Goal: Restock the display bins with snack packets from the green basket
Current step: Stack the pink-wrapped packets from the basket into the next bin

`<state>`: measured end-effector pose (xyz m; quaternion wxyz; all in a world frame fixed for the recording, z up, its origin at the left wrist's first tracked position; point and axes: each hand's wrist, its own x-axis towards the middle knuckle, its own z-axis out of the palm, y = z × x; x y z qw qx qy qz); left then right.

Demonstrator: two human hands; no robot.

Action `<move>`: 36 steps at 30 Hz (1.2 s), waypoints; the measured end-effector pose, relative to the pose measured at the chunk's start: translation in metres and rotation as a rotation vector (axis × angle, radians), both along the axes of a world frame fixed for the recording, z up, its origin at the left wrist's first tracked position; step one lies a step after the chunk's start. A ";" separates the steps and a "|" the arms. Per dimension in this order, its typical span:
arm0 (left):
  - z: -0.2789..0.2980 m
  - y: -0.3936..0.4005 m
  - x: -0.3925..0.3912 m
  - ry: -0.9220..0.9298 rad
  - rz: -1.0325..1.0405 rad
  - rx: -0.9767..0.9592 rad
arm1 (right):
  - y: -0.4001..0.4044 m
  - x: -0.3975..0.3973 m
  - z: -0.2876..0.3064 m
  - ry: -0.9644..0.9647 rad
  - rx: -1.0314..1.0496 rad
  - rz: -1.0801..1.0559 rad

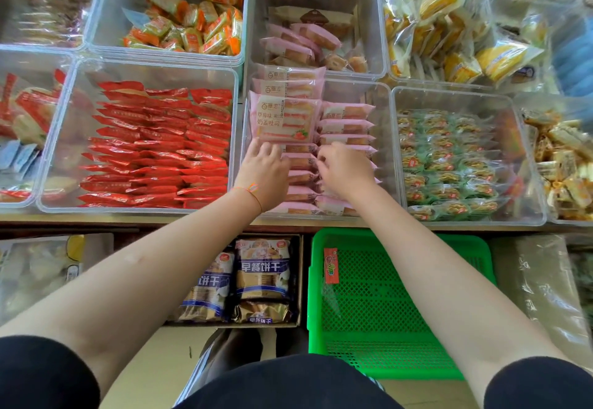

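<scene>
Both hands work inside the clear display bin holding pink strawberry toast packets; left hand has fingers curled at the lower edge of an upright packet; right hand pinches among the stacked packets, exact grip unclear; green basket sits below the shelf edge, holding one red-labelled packet.

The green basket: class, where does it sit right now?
In the head view, the green basket sits low on the right, below the shelf edge, under the right forearm, beside a box of biscuit packs.
</scene>
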<state>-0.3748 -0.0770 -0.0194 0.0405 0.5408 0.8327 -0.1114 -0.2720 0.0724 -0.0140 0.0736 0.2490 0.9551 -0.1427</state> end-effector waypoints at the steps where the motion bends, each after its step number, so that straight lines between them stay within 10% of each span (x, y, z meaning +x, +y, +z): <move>1: -0.004 0.002 0.006 -0.066 -0.004 0.061 | 0.003 0.007 0.000 0.063 0.032 -0.045; 9: -0.027 0.014 0.007 -0.425 0.112 -0.001 | 0.025 0.040 -0.018 -0.228 -0.175 -0.095; 16: -0.019 0.023 0.014 -0.468 0.171 0.057 | 0.027 0.038 -0.013 -0.099 -0.039 -0.102; 25: -0.018 0.039 0.032 -0.474 0.072 0.235 | 0.020 0.060 0.000 -0.576 0.420 0.170; 36: -0.014 0.046 0.039 -0.538 0.182 0.093 | 0.032 0.057 0.026 -0.546 0.517 0.156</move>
